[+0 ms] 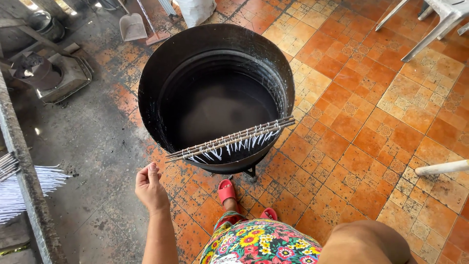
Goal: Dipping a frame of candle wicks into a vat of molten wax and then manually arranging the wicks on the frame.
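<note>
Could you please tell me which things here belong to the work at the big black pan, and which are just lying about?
In the work:
black pan on its stand
rack of sticks with white strands, resting across the pan's rim
left hand, nearest the rack, holding nothing clearly visible

Lying about:
dustpan
white plastic chair
white sack

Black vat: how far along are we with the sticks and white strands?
Done: a row of thin sticks lies across the near rim of the black vat, its white strands hanging inside. In hand: nothing visible; the left hand is loosely curled, apart from the vat, and the right hand is out of view. Left: more white strands on the rack at the left edge.
</note>
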